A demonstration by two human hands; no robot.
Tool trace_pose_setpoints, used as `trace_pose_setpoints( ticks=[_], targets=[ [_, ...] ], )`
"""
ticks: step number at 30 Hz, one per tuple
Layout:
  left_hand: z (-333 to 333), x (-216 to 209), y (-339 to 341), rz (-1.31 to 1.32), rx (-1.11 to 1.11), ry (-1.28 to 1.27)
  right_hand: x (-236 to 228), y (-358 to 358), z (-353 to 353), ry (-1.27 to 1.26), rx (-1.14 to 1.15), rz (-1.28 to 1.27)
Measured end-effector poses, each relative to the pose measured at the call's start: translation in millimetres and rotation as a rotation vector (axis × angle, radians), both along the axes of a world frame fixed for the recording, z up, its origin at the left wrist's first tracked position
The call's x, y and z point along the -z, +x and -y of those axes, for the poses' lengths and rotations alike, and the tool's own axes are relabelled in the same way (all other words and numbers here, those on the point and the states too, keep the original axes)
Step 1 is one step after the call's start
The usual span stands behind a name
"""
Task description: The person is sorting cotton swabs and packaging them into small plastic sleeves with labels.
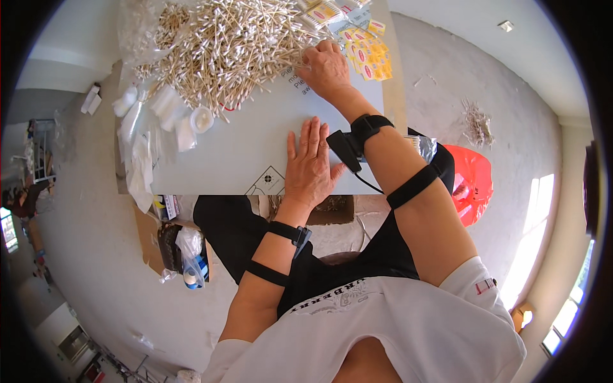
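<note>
A big loose heap of cotton swabs [223, 51] with wooden sticks and white tips covers the far part of the grey tabletop [223, 159]. My left hand [308, 167] lies flat on the board near its front edge, fingers stretched out, holding nothing. Farther off, my right hand [326, 69] rests at the right edge of the heap with its fingers curled in. Whatever they may grip is hidden beneath them. Just right of that hand lie several yellow-and-white printed labels [370, 56]. Beyond it are packed bundles of swabs [322, 14].
Clear plastic bags [142, 156] and a round white tub [202, 119] sit left of the heap. A red plastic bag [472, 185] is on the right, with loose swabs [477, 122] on the floor. An open cardboard box [151, 239] stands below the table's left side.
</note>
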State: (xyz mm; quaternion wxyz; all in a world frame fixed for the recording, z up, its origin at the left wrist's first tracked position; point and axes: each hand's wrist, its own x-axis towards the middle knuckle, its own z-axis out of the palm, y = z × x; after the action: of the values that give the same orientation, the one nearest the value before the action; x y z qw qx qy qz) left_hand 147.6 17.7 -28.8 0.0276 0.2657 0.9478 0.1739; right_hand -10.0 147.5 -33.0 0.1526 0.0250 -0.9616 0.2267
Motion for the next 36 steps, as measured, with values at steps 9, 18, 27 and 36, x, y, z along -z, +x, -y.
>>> trace_pose_setpoints(
  ticks=[9,18,27,36],
  targets=[
    [0.1,5.8,1.0,-0.047,-0.018,0.052,11.5,47.7,-23.3,-0.268,-0.122,-0.013],
    [0.6,9.0,2.1,-0.068,-0.020,0.030,2.3,92.7,-26.3,-0.255,-0.045,-0.056],
    [1.0,9.2,1.8,-0.066,-0.035,0.063,6.8,93.6,-28.2,-0.336,-0.099,0.003],
    [0.1,8.9,0.9,-0.057,-0.035,0.075,-0.7,66.8,-9.7,-0.329,-0.069,0.007]
  ],
)
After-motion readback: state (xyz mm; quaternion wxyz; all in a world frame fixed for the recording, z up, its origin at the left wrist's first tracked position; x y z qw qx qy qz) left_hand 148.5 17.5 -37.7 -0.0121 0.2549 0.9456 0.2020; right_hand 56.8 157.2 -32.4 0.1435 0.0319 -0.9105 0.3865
